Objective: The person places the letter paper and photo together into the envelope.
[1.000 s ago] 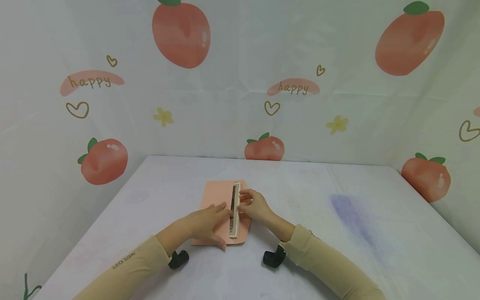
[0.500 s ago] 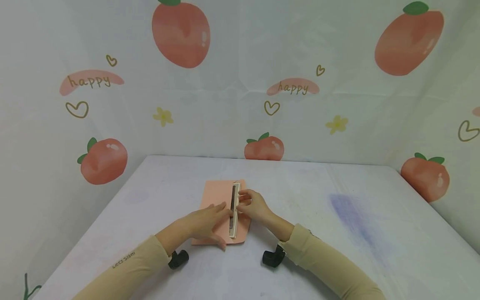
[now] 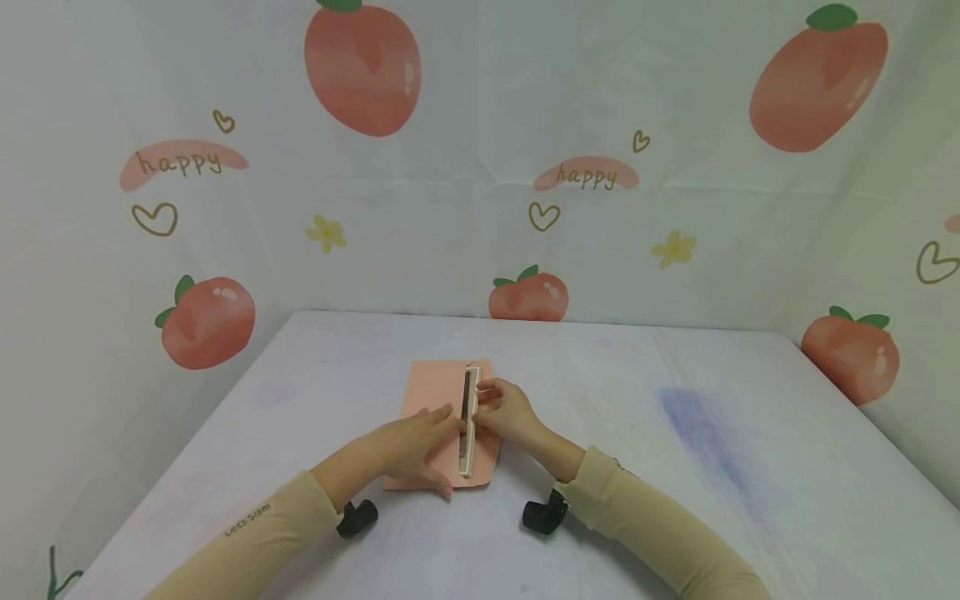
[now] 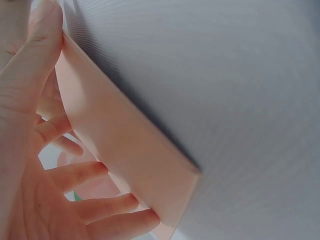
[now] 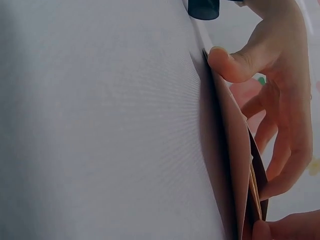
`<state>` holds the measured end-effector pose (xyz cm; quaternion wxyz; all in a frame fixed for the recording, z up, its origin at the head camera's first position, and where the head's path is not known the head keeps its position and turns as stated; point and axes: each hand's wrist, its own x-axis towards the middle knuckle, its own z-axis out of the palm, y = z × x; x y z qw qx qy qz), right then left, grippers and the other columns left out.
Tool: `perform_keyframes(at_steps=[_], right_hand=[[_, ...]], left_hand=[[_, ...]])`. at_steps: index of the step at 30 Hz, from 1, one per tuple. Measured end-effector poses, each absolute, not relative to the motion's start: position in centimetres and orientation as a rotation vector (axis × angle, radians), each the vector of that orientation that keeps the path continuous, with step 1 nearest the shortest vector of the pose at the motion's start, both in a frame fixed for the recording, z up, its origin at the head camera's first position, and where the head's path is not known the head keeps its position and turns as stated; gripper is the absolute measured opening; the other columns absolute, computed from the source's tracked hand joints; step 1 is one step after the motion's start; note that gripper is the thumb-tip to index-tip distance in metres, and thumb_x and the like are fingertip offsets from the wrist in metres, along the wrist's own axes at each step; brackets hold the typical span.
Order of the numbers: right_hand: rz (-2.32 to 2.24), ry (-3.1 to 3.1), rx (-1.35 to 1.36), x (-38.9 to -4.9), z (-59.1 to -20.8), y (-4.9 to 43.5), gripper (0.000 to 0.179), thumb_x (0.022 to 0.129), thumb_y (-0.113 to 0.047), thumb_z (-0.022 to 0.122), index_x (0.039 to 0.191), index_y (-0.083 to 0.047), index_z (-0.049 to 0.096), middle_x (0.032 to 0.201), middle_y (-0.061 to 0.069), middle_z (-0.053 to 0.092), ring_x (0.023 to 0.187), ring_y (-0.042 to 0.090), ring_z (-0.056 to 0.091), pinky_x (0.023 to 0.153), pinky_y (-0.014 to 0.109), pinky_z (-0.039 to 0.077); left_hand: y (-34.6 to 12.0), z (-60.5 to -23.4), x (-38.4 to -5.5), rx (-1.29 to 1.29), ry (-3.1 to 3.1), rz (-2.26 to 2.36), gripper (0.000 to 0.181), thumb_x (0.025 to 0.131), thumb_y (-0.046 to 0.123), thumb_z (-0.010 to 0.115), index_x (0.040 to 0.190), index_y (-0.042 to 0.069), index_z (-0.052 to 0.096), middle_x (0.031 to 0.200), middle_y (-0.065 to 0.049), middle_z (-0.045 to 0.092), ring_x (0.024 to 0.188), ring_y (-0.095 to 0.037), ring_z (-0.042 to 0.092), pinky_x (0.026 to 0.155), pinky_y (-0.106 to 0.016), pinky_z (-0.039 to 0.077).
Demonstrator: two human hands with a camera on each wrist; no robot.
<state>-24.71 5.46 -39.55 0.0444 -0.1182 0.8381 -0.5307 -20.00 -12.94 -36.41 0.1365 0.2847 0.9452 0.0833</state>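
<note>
A pink envelope (image 3: pixel 435 387) lies on the table with its flap turned out to the right. From its long opening shows a narrow strip of a white-bordered card (image 3: pixel 468 460); the rest of the card is hidden inside the envelope. My left hand (image 3: pixel 416 442) rests spread on the envelope, fingertips at the opening and thumb by the near edge. With curled fingers and thumb, my right hand (image 3: pixel 513 412) holds the card's right edge. In the right wrist view, the thumb sits beside the pink flap (image 5: pixel 235 127), and a fingertip meets the dark card edge farther along.
The white table (image 3: pixel 615 383) has a faint purple smear (image 3: pixel 708 442) on the right. Black wrist cameras (image 3: pixel 357 518) hang under both wrists, near the tabletop. Behind the table hangs a white curtain (image 3: pixel 450 217) printed with peaches and hearts.
The visible strip of card has shifted very slightly left, toward the envelope, along with my right hand. My left hand has stayed in place.
</note>
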Motion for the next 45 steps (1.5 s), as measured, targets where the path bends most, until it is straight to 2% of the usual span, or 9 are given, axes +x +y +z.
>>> perform_keyframes(at_steps=[11, 29, 38, 45], right_hand=[[-1.640, 2.538, -0.369, -24.76, -39.67, 5.11, 0.046, 0.073, 0.007, 0.069, 0.116, 0.006, 0.055, 0.106, 0.023, 0.064, 0.094, 0.030, 0.065, 0.072, 0.029, 0.057], [-1.687, 2.502, -0.364, -24.63, -39.62, 4.85, 0.041, 0.076, 0.006, 0.060, 0.117, 0.007, 0.054, 0.105, 0.024, 0.063, 0.096, 0.032, 0.065, 0.076, 0.033, 0.057], [-1.673, 2.496, -0.358, -24.57, -39.49, 4.73, 0.042, 0.078, 0.005, 0.060, 0.118, 0.008, 0.053, 0.106, 0.025, 0.063, 0.099, 0.034, 0.064, 0.074, 0.034, 0.057], [-1.656, 2.491, -0.374, -24.78, -39.61, 4.63, 0.043, 0.078, 0.004, 0.061, 0.119, 0.008, 0.051, 0.109, 0.025, 0.062, 0.101, 0.035, 0.063, 0.077, 0.034, 0.057]], left_hand=[[-13.03, -36.66, -20.12, 0.864, 2.738, 0.252, 0.088, 0.066, 0.061, 0.072, 0.136, 0.020, 0.038, 0.151, -0.020, 0.028, 0.131, -0.051, 0.035, 0.100, -0.058, 0.041], [-13.09, -36.92, -20.28, 0.887, 2.749, 0.246, 0.087, 0.065, 0.061, 0.072, 0.134, 0.019, 0.039, 0.150, -0.021, 0.030, 0.130, -0.051, 0.036, 0.101, -0.057, 0.041], [-13.00, -36.92, -20.23, 0.844, 2.737, 0.245, 0.086, 0.066, 0.062, 0.070, 0.135, 0.023, 0.038, 0.152, -0.020, 0.027, 0.132, -0.050, 0.034, 0.100, -0.058, 0.041], [-13.12, -36.83, -20.26, 0.864, 2.734, 0.245, 0.084, 0.067, 0.061, 0.071, 0.133, 0.021, 0.039, 0.151, -0.021, 0.028, 0.132, -0.050, 0.034, 0.100, -0.057, 0.041]])
